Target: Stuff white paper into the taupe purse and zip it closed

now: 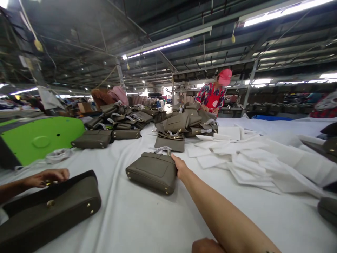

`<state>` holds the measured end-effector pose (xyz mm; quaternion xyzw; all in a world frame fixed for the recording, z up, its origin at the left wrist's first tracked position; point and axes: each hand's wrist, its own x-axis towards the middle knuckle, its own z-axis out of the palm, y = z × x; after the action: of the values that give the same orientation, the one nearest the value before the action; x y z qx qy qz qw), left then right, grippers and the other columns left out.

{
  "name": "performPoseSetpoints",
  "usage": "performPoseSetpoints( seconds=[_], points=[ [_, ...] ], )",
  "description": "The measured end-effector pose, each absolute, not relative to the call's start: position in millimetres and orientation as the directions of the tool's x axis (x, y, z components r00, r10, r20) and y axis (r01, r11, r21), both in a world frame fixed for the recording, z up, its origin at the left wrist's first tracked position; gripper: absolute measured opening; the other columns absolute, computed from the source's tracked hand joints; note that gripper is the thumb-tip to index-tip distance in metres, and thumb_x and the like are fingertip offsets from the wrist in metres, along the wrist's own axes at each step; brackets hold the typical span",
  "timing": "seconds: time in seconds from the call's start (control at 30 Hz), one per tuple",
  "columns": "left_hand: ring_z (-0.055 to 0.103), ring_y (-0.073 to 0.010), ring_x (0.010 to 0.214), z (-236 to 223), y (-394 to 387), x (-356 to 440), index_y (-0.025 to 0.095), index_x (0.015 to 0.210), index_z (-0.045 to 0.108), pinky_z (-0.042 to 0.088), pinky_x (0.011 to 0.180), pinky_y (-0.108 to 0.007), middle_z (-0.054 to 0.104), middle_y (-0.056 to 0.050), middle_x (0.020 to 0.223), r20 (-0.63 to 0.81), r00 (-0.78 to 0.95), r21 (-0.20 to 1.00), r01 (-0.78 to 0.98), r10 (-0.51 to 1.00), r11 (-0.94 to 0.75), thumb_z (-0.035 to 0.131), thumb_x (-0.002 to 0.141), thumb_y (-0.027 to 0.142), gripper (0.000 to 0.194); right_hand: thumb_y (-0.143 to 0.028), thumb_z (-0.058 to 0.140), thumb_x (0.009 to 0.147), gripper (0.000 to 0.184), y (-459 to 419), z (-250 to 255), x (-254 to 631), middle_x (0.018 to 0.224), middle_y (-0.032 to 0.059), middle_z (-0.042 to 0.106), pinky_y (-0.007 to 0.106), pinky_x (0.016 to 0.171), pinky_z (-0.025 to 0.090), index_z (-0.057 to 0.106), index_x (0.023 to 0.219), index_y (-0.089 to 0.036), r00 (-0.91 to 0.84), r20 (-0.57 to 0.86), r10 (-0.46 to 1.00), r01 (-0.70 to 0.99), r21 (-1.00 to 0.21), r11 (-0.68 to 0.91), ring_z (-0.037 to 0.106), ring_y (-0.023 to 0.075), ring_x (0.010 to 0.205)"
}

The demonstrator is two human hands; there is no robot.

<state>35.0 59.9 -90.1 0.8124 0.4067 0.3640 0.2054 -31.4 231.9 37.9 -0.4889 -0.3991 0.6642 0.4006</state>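
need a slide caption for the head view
Right hand touching a grey-brown handbag on a white-covered table, more handbags piled behind, white sheets alongside.

Right hand point(180, 167): fingers mostly hidden by middle bag point(151, 172). Bottom-edge hand point(206, 246) mostly cut off. Open bag point(65, 209) cropped at left.

Centre handbag point(151, 172): plain olive-grey; small gold-toned studs point(166, 190). Near-left handbag point(60, 212): olive-grey, gold-toned clasp point(50, 203), interior near black to my eye. Heaped bags point(172, 123): same olive-grey. Counter point(131, 225): white. Loose sheets point(250, 161): white. Side panel point(60, 128): bright lime green. Co-worker opposite: red cap point(225, 75); red apron point(212, 96), white emblem point(215, 103); multicoloured patterned sleeve point(204, 92). Ceiling tubes point(165, 46): glowing white.
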Motion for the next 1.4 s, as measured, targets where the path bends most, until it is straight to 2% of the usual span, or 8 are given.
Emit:
performPoseSetpoints(
  seconds=[0.13, 0.33, 0.53, 0.7, 0.87, 1.03, 1.2, 1.4],
  points=[
    [0.030, -0.0108, 0.032, -78.5, 58.0, 30.3, 0.024, 0.065, 0.068, 0.020, 0.037, -0.029, 0.042, 0.002, 0.036, 0.570, 0.338, 0.531, 0.544, 0.749, -0.650, 0.049, 0.091, 0.039, 0.035, -0.031, 0.053, 0.095, 0.025, 227.4, 44.3, -37.7, 0.092, 0.0048, 0.064, 0.029, 0.066, 0.054, 0.056, 0.109, -0.011, -0.156, -0.255, 0.954, -0.275, -0.917, -0.290, 0.062, 0.0126, 0.072],
    [0.042, -0.0101, 0.036, -17.7, 37.4, 17.3, 0.021, 0.064, 0.053, 0.029, 0.043, -0.029, 0.050, 0.005, 0.041, 1.000, 0.000, 0.016, 0.639, 0.020, -0.769, 0.034, 0.094, 0.021, 0.036, -0.031, 0.071, 0.080, 0.026, 184.5, 91.7, 56.4, 0.080, 0.0025, 0.069, 0.025, 0.070, 0.053, 0.062, 0.095, -0.011, -0.282, 0.053, 0.958, -0.379, -0.923, -0.060, 0.064, 0.0147, 0.074],
    [0.067, -0.0142, 0.077, 26.8, -2.7, -4.5, 0.021, 0.085, 0.062, 0.050, 0.079, -0.030, 0.071, 0.004, 0.071, 0.973, 0.215, -0.089, 0.692, 0.087, -0.716, 0.055, 0.084, 0.013, 0.010, -0.035, 0.078, 0.072, 0.031, 96.0, 108.9, 218.2, 0.077, 0.0096, 0.072, 0.034, 0.066, 0.056, 0.067, 0.089, -0.011, -0.273, -0.035, 0.961, -0.291, -0.950, -0.117, 0.067, 0.0220, 0.066],
    [0.058, -0.0238, 0.108, 26.3, -17.0, -18.5, 0.021, 0.114, 0.056, 0.049, 0.092, -0.039, 0.064, -0.008, 0.109, 0.862, 0.048, 0.376, 0.608, 0.505, -0.699, 0.060, 0.083, 0.021, 0.032, -0.038, 0.072, 0.079, 0.029, 2.8, 60.3, 305.7, 0.088, 0.0111, 0.072, 0.034, 0.076, 0.054, 0.072, 0.096, -0.015, -0.253, -0.045, 0.966, -0.223, -0.969, -0.103, 0.068, 0.0219, 0.078],
    [0.057, -0.0273, 0.114, 36.1, -18.0, -4.9, 0.029, 0.136, 0.038, 0.051, 0.094, -0.038, 0.053, -0.006, 0.132, 0.349, 0.233, 0.836, 0.361, 0.908, -0.414, 0.059, 0.078, 0.064, 0.071, -0.038, 0.069, 0.080, 0.024, -57.0, 41.4, 326.5, 0.086, 0.0046, 0.070, 0.027, 0.077, 0.051, 0.073, 0.095, -0.020, -0.308, 0.124, 0.943, -0.010, -0.992, 0.127, 0.062, 0.0175, 0.081],
    [0.048, -0.0321, 0.126, 74.1, -28.2, -2.2, 0.026, 0.136, 0.042, 0.042, 0.105, -0.044, 0.049, -0.009, 0.138, 0.311, 0.263, 0.840, 0.374, 0.913, -0.394, 0.057, 0.077, 0.067, 0.073, -0.035, 0.064, 0.083, 0.019, -93.6, 51.4, 324.1, 0.074, 0.0016, 0.060, 0.020, 0.063, 0.047, 0.068, 0.079, -0.017, -0.371, 0.245, 0.896, 0.245, -0.905, 0.349, 0.053, 0.0123, 0.067],
    [0.067, -0.0221, 0.085, 101.1, -40.2, -1.0, 0.022, 0.129, 0.045, 0.057, 0.072, -0.031, 0.066, -0.006, 0.103, 0.158, 0.351, 0.925, 0.273, 0.923, -0.263, 0.071, 0.076, 0.045, 0.064, -0.035, 0.058, 0.086, 0.017, -112.2, 27.8, 326.3, 0.078, 0.0055, 0.062, 0.027, 0.064, 0.054, 0.065, 0.082, -0.020, -0.314, 0.356, 0.880, 0.387, -0.799, 0.461, 0.058, 0.0178, 0.069],
    [0.065, -0.0149, 0.064, 117.8, -75.3, -10.5, 0.022, 0.096, 0.064, 0.053, 0.054, -0.021, 0.067, -0.001, 0.078, 0.379, 0.415, 0.750, 0.387, 0.827, -0.537, 0.067, 0.082, 0.026, 0.015, -0.029, 0.055, 0.089, 0.047, -101.8, 6.9, 325.8, 0.140, 0.0124, 0.044, 0.046, 0.106, 0.041, 0.045, 0.135, -0.029, -0.350, 0.401, 0.846, 0.417, -0.743, 0.524, 0.046, 0.0264, 0.127]
  ],
)
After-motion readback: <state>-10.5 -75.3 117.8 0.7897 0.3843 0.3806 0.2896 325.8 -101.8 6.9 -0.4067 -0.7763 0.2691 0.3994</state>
